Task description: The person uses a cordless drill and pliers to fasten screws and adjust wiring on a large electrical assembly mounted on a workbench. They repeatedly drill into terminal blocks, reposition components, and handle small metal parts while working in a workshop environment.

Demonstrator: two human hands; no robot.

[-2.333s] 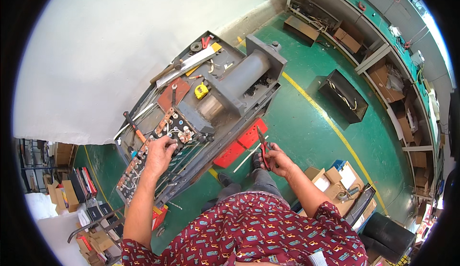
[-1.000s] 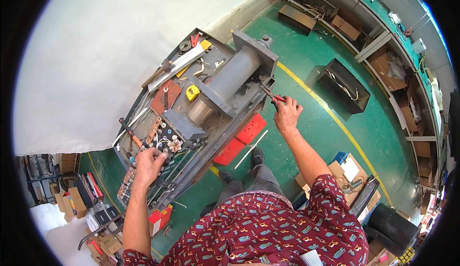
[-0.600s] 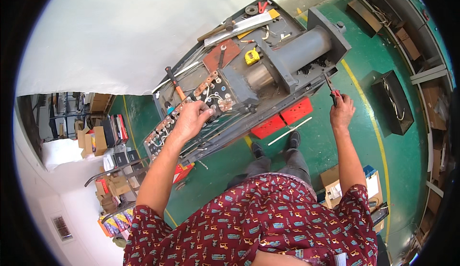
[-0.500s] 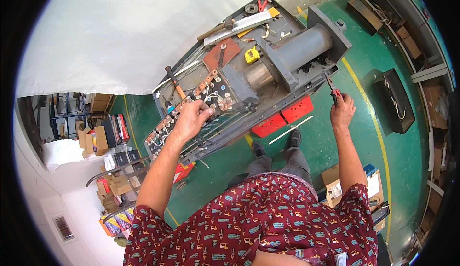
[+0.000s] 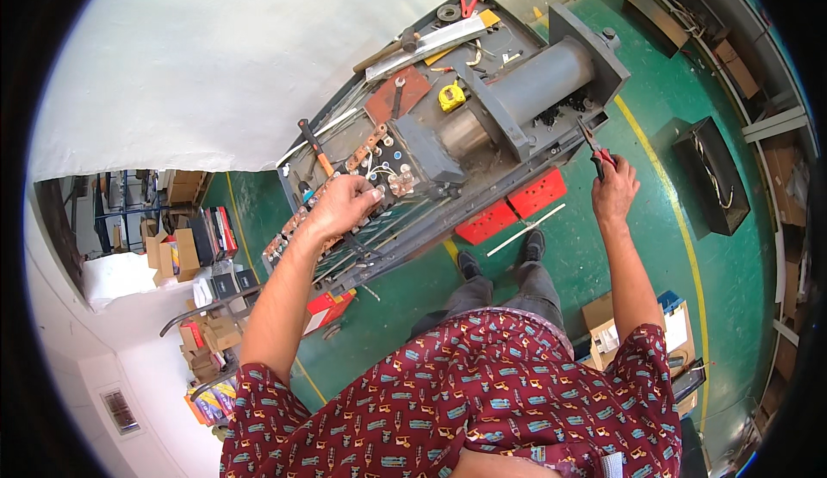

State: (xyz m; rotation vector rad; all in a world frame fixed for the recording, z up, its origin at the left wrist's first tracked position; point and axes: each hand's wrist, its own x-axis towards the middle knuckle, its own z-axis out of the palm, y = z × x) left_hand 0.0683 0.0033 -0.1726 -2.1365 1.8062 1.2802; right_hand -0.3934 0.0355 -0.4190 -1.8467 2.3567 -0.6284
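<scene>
A grey metal bench is stretching from near left to far right, bearing a dark terminal panel at its near left. The left hand is reaching over that panel, thumb and forefinger close together, though whether they are pinching anything cannot be told. The right hand is clasping red-and-black pliers by the handles, their nose pointing far left beyond the fingers, near the bench's right end.

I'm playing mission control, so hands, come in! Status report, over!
Left grip at black terminal board with copper strips; contents unclear. Right grip holding red-handled metal pliers, away from board. Long orange-and-black tool near left grip; nothing visibly blocking.
</scene>
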